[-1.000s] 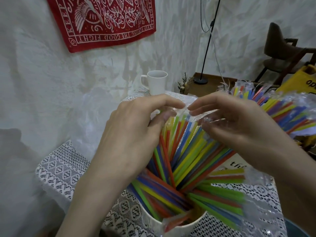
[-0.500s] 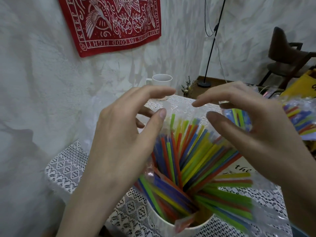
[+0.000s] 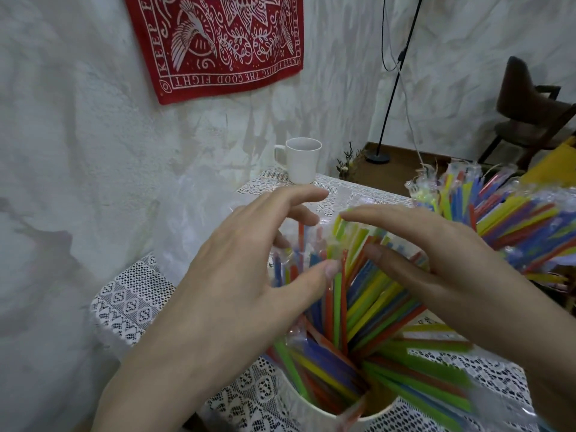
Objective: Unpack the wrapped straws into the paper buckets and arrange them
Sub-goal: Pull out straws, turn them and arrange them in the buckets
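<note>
A white paper bucket [image 3: 314,413] stands at the table's near edge, packed with several coloured wrapped straws [image 3: 367,310] that fan upward and to the right. My left hand [image 3: 246,275] hovers over the straw tops on the left, fingers spread and lightly bent, its thumb tip touching the straws. My right hand [image 3: 436,263] arches over the straws from the right with straight fingers and holds nothing. A second bundle of wrapped straws [image 3: 505,219] stands at the right; its container is hidden.
A white mug [image 3: 302,160] sits at the far side of the lace-covered table [image 3: 134,300]. Clear plastic wrap [image 3: 193,219] lies against the wall on the left. A floor lamp stand [image 3: 389,98] and a dark chair [image 3: 536,120] stand beyond the table.
Both hands let go of the straw tops and opened. They now hover lower over the bundle, and the straws have spread out in the bucket.
</note>
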